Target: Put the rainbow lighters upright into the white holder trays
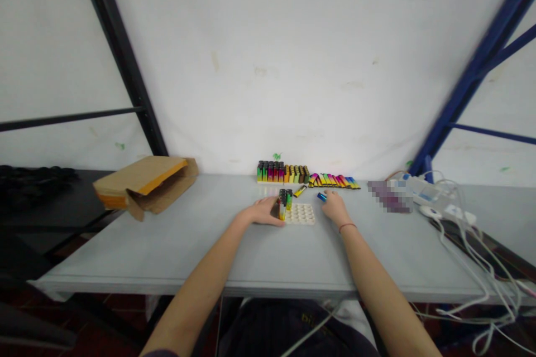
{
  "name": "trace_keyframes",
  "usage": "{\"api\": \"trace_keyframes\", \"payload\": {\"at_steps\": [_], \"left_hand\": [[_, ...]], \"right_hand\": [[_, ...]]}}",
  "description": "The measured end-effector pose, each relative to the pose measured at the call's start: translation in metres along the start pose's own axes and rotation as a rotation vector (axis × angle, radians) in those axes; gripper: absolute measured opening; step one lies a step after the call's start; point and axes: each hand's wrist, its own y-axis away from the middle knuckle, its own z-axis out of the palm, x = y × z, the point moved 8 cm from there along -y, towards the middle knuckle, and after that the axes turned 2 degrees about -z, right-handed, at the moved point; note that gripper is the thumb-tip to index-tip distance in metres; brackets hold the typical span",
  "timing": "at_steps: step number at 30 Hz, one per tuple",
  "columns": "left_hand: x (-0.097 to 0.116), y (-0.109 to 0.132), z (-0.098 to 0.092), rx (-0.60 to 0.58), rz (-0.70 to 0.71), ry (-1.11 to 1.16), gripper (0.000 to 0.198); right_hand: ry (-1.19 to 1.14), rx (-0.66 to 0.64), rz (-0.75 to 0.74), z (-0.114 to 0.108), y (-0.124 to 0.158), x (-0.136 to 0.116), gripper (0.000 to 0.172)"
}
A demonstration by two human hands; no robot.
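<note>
A white tray (302,214) with rows of round holes lies on the table before me. Several upright lighters (282,204) with black tops fill its left end, and a green one (289,199) stands beside them. My left hand (266,212) wraps around that left end, thumb at the front and fingers behind, partly hidden by the lighters. To the right of the tray, my right hand (334,207) pinches a blue lighter (321,197) just above the table. A yellow lighter (300,191) lies loose behind the tray.
Full blocks of upright lighters (271,172) stand against the wall, with a row of lying lighters (334,181) to their right. An open cardboard box (144,184) is on the left. White cables (460,223) and a power strip (425,189) clutter the right side.
</note>
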Motion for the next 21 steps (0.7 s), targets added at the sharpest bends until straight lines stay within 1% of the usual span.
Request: {"api": "trace_keyframes", "payload": {"at_steps": [1,3,5,6,8,10,11,14,17,21], "left_hand": [[0.000,0.000,0.000,0.003,0.000,0.001,0.097],[0.001,0.001,-0.001,0.006,-0.003,0.001,0.096],[0.002,0.001,-0.002,0.005,-0.006,0.000,0.096],[0.003,0.002,-0.002,0.004,-0.005,0.000,0.097],[0.004,0.002,-0.003,0.005,-0.001,0.001,0.099],[0.004,0.003,-0.003,0.002,-0.004,0.000,0.100],[0.004,0.003,-0.003,0.000,-0.008,0.000,0.100],[0.003,0.003,-0.003,0.001,-0.015,-0.001,0.099],[0.003,0.003,-0.003,0.007,-0.018,-0.003,0.099],[0.003,0.003,-0.002,-0.003,-0.017,-0.009,0.098]], "right_hand": [[-0.044,0.014,-0.019,0.000,-0.001,-0.002,0.041],[-0.202,0.071,-0.062,-0.003,-0.003,-0.007,0.035],[-0.434,0.124,-0.086,-0.009,-0.002,-0.012,0.031],[-0.559,0.128,-0.081,-0.011,-0.001,-0.015,0.030],[-0.796,0.082,-0.041,-0.011,0.001,-0.020,0.025],[-1.000,-0.009,0.020,-0.009,0.003,-0.026,0.022],[-1.087,-0.060,0.055,-0.007,0.005,-0.030,0.024],[-1.267,-0.187,0.153,-0.003,0.008,-0.037,0.037],[-1.353,-0.204,0.209,-0.005,0.008,-0.037,0.044],[-1.476,-0.182,0.247,-0.008,0.010,-0.038,0.044]]}}
